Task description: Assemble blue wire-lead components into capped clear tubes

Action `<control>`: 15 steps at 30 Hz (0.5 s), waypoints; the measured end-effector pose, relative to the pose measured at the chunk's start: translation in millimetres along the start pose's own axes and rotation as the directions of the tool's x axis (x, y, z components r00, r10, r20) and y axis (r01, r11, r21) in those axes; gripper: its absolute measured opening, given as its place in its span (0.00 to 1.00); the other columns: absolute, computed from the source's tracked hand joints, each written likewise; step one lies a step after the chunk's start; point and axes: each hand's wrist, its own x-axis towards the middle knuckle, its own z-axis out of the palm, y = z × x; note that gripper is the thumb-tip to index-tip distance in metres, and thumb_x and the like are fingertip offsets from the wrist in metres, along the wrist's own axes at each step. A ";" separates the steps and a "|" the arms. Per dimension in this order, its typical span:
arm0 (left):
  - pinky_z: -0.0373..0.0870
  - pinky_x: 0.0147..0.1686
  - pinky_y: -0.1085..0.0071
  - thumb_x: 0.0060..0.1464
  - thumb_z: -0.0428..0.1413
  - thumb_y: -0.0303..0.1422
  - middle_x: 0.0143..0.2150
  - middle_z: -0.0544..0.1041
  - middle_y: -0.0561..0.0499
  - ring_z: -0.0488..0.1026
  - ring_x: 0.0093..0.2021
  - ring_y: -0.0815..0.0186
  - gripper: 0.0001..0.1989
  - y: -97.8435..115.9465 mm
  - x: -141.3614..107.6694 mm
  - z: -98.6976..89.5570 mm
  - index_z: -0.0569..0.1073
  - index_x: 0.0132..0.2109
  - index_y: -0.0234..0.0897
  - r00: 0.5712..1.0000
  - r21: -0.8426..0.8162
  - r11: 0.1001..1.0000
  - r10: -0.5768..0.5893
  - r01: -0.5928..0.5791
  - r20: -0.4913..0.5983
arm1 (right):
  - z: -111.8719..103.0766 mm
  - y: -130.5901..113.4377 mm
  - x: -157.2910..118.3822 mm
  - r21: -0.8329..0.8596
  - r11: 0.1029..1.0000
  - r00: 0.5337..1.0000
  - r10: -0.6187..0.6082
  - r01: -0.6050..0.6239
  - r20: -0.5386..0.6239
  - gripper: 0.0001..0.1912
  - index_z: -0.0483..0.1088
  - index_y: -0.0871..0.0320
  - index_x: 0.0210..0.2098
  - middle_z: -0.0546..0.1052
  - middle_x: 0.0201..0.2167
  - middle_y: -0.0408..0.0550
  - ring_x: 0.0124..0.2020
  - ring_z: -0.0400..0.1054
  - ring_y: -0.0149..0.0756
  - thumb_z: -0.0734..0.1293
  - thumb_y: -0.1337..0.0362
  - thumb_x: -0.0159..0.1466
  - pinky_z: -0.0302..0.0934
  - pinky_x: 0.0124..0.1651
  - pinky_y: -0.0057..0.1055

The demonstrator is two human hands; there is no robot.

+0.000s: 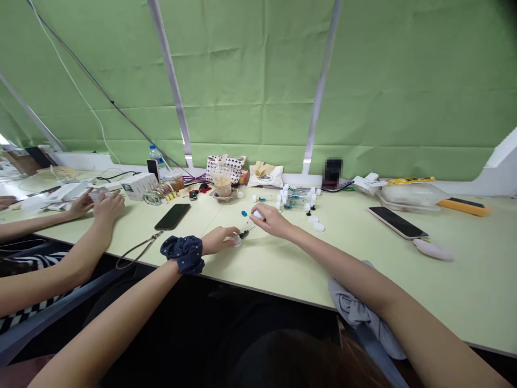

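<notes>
My left hand [220, 240], a dark polka-dot scrunchie on its wrist, is curled round a small clear piece [238, 242] low over the table. Just past its fingertips is a small black part [244, 234] with a thin rod; whether it is joined to the clear piece I cannot tell. Close by, to the right, my right hand [271, 220] pinches a white cap-like piece [257, 215]. A little blue piece [244, 213] lies beyond my hands. Several clear tubes with white ends and blue parts [297, 198] lie together behind my right hand.
White round caps [318, 227] lie right of the tubes. A dark phone [173, 216] is at left, a second phone [398, 222] at right. A plastic drink cup [222, 183] and a cloth pouch [265, 175] stand at the back. Another person's hands [108, 207] work at far left.
</notes>
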 end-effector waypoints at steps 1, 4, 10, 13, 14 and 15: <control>0.64 0.49 0.67 0.55 0.51 0.41 0.49 0.76 0.46 0.73 0.49 0.59 0.18 1.4 -0.4 1.2 0.68 0.50 0.39 1.000 -0.018 1.000 0.019 -0.018 0.003 | -0.4 -3.7 -1.5 -0.037 0.999 1.000 -0.007 0.007 0.011 0.12 0.66 0.59 0.41 0.72 0.38 0.50 0.38 0.65 0.34 0.56 0.59 0.67 0.55 0.41 0.28; 0.63 0.50 0.67 0.56 0.51 0.39 0.50 0.76 0.45 0.72 0.51 0.59 0.17 8.7 -1.7 7.9 0.65 0.52 0.38 0.998 -0.070 0.996 0.060 -0.059 0.016 | -2.5 -17.8 -5.3 -0.199 0.980 1.000 0.006 -0.001 0.027 0.15 0.66 0.59 0.41 0.73 0.38 0.51 0.37 0.65 0.36 0.54 0.57 0.67 0.54 0.40 0.28; 0.63 0.52 0.64 0.60 0.47 0.38 0.53 0.73 0.46 0.70 0.52 0.59 0.16 27.2 0.4 37.0 0.62 0.54 0.40 0.983 -0.165 0.970 0.183 -0.177 0.025 | -13.4 -48.4 -2.4 -0.445 0.889 0.987 -0.046 0.110 0.152 0.15 0.69 0.61 0.37 0.74 0.32 0.55 0.36 0.64 0.41 0.56 0.59 0.64 0.51 0.37 0.32; 0.63 0.53 0.63 0.60 0.47 0.39 0.53 0.71 0.45 0.69 0.53 0.59 0.18 32.7 2.4 48.9 0.61 0.55 0.39 0.977 -0.203 0.956 0.214 -0.211 -0.011 | -19.5 -59.7 3.1 -0.484 0.869 0.973 0.010 0.106 0.232 0.13 0.70 0.61 0.37 0.74 0.32 0.54 0.34 0.65 0.40 0.57 0.62 0.63 0.49 0.33 0.31; 0.63 0.54 0.63 0.60 0.47 0.39 0.53 0.71 0.45 0.69 0.53 0.59 0.19 33.5 2.9 51.3 0.61 0.56 0.38 0.977 -0.216 0.953 0.212 -0.213 -0.025 | -21.1 -62.3 4.7 -0.495 0.864 0.968 0.037 0.094 0.248 0.13 0.70 0.61 0.37 0.75 0.32 0.54 0.34 0.65 0.40 0.57 0.62 0.62 0.48 0.32 0.30; 0.63 0.54 0.62 0.60 0.47 0.39 0.53 0.71 0.44 0.69 0.53 0.59 0.19 33.8 3.3 53.0 0.60 0.56 0.38 0.977 -0.231 0.949 0.211 -0.214 -0.037 | -22.6 -64.3 5.8 -0.504 0.860 0.963 0.060 0.083 0.261 0.13 0.70 0.60 0.37 0.75 0.32 0.53 0.33 0.65 0.39 0.57 0.63 0.62 0.48 0.31 0.30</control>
